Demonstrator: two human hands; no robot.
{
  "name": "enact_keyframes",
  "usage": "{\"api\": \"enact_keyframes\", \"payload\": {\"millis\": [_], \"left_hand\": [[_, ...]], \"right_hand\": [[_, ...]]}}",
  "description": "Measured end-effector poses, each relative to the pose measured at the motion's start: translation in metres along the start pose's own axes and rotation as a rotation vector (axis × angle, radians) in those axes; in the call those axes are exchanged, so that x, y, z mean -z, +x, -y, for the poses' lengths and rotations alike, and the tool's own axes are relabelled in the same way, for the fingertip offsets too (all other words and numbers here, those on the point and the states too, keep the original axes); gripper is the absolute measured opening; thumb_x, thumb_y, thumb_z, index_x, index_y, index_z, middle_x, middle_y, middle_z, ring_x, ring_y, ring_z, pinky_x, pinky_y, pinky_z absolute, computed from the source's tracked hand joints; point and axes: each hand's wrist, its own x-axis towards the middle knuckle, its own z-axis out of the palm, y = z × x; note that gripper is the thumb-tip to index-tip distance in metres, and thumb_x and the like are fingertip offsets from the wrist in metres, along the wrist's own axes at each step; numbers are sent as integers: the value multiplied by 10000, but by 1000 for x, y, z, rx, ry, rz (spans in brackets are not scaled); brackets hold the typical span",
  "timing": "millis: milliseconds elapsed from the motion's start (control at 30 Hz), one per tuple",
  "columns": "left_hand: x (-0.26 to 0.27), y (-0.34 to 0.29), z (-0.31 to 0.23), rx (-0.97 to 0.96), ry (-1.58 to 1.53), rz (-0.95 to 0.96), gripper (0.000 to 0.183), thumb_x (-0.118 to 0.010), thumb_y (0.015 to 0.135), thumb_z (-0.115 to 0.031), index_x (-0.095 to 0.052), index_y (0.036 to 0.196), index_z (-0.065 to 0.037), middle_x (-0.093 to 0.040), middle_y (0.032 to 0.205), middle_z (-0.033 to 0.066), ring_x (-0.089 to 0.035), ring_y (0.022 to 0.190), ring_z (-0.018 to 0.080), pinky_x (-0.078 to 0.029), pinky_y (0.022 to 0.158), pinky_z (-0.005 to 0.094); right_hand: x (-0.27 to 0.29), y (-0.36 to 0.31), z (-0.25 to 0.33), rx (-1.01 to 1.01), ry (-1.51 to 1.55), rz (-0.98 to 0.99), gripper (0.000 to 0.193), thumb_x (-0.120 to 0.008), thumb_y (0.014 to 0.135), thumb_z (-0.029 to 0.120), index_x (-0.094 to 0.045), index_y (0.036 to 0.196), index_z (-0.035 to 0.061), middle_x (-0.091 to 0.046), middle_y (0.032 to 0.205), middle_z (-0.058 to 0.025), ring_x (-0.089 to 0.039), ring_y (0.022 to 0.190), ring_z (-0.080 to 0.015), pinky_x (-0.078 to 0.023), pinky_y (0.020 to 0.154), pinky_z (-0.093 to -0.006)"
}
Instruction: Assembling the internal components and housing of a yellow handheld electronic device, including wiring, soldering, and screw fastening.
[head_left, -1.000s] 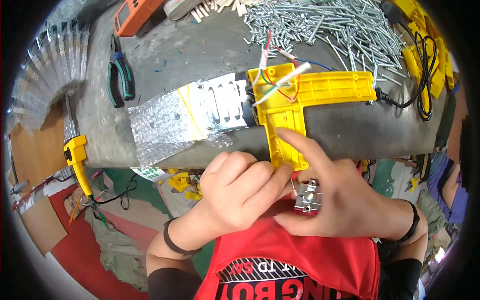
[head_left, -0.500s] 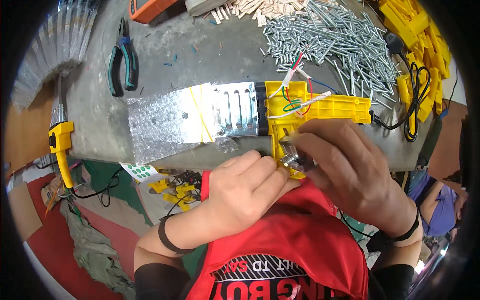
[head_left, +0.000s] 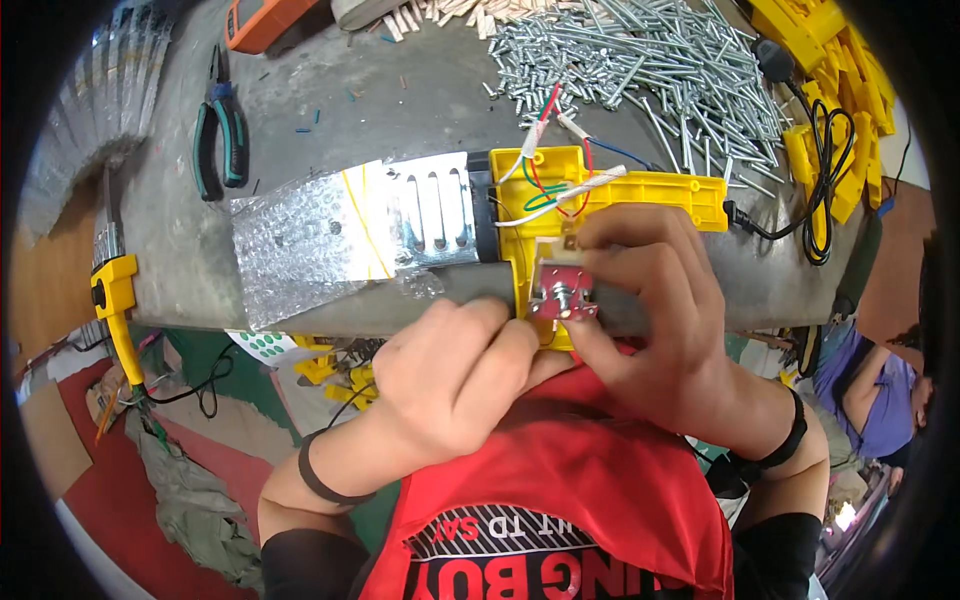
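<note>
A yellow plastic tool housing half lies open side up at the table's near edge, loose coloured wires rising from it. At its left end sits a slotted metal shroud, partly covered by bubble wrap and a yellow band. Between thumb and fingers, my right hand pinches a small red and metal electrical part with a central shaft, just above the housing's near arm. My left hand is closed around the lower end of that arm; its fingertips are partly hidden.
Dark-handled pliers lie at the back left. Loose screws pile up at the back, near yellow housing parts at the right. A black cord coils beside the handle. Another yellow tool rests at the left edge.
My right hand has turned the small electrical part so its red face and shaft show. The housing, tools and screws appear shifted slightly left and up in view.
</note>
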Motion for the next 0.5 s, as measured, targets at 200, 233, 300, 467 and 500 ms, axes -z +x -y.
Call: {"api": "enact_keyframes", "payload": {"millis": [200, 233, 300, 467, 500], "left_hand": [[6, 11, -2, 24, 114, 98, 529, -867, 658, -276, -613, 1030, 2, -619, 1229, 227, -650, 986, 334, -533, 808, 376], [6, 10, -1, 26, 119, 98, 529, -867, 658, -276, -613, 1030, 2, -619, 1229, 227, -650, 986, 334, -533, 808, 376], [5, 8, 1, 23, 87, 99, 524, -862, 661, -274, -611, 1028, 4, -637, 1190, 219, -655, 966, 338, -544, 796, 385], [5, 9, 2, -16, 50, 64, 500, -862, 661, -262, -597, 999, -5, -646, 1169, 217, -663, 940, 345, -558, 765, 393], [6, 10, 2, -27, 53, 85, 494, -863, 660, -255, -592, 990, -8, -647, 1167, 216, -666, 933, 346, -561, 757, 394]], "right_hand": [[7, 4, 8, -12, -15, 128, 399, -715, 625, -68, -558, 970, 59, -606, 1041, -126, -588, 940, -333, -468, 799, -408], [9, 6, 6, -9, -11, 128, 399, -715, 625, -68, -558, 970, 59, -606, 1041, -126, -588, 940, -333, -468, 799, -408], [12, 10, 3, -31, 5, 228, 366, -731, 634, -42, -577, 950, 62, -621, 1023, -102, -594, 948, -311, -468, 802, -400], [28, 9, 0, 27, 56, 256, 402, -726, 698, -15, -633, 1084, 49, -637, 1000, -98, -617, 915, -285, -492, 793, -400], [34, 11, 0, -13, 89, 215, 408, -715, 719, -21, -640, 1115, 42, -637, 989, -107, -628, 878, -274, -504, 765, -384]]}}
